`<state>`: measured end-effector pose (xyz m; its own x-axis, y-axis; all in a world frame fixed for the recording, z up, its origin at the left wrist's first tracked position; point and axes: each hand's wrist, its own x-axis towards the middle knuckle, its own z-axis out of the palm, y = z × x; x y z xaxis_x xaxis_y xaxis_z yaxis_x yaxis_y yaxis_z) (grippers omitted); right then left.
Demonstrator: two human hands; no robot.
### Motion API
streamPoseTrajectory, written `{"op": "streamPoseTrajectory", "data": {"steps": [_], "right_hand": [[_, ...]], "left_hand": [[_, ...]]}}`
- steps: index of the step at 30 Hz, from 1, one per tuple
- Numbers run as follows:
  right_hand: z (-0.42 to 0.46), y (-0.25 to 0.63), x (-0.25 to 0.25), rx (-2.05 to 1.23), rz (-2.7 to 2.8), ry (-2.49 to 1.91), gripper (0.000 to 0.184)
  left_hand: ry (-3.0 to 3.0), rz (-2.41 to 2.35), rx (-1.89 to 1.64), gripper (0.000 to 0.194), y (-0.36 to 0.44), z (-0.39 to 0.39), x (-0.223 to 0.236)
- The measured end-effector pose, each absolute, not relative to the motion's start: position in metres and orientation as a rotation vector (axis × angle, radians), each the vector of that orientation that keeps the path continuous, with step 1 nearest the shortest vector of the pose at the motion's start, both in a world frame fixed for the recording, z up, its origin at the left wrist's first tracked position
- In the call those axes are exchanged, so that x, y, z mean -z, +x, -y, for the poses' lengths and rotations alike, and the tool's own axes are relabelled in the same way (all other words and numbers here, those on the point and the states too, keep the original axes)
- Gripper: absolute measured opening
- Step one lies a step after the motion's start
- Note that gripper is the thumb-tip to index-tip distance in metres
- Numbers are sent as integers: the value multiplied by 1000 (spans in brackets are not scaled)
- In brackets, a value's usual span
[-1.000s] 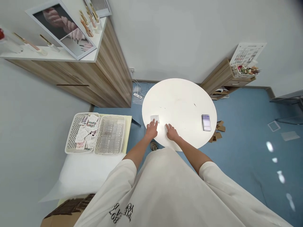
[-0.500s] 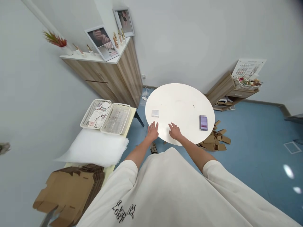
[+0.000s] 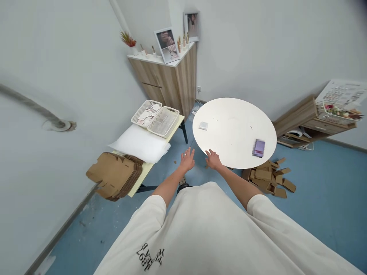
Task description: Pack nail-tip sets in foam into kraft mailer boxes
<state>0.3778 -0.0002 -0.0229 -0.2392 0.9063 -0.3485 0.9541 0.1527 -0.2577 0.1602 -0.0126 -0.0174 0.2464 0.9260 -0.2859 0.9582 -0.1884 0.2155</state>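
- White bench (image 3: pixel 229 114): pale pack (image 3: pixel 203 125) lying between 9 and 10 o'clock; purple item (image 3: pixel 258 148) at 4, blurred.
- Left hand (image 3: pixel 187 159): spread, empty, just off bench at 8 o'clock.
- Right hand (image 3: pixel 213 159): loosely spread, empty, at bench's 7 o'clock edge; contact, cannot tell.
- Cartons (image 3: pixel 268 177) heaped on floor (image 3: pixel 318 175), 5 o'clock.

Bright, diffuse light; edges stretched by wide lens; purple item (image 3: pixel 259 147) pixelated.
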Motion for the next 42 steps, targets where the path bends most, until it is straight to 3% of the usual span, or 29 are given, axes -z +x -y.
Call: {"op": "streamPoseTrajectory", "data": {"steps": [5, 14, 25, 42], "right_hand": [[-6, 328, 18, 628, -2410, 1726, 63], [13, 166, 14, 643, -2572, 1380, 61], [60, -25, 7, 607, -2871, 974, 57], [70, -80, -2, 478, -2899, 856, 58]], "left_hand": [[2112, -1866, 9, 74, 110, 40, 5], [1867, -2193, -278, 48, -42, 114, 4], [1432, -2440, -145, 51, -218, 186, 13], [1575, -2301, 104, 27, -249, 200, 5]]}}
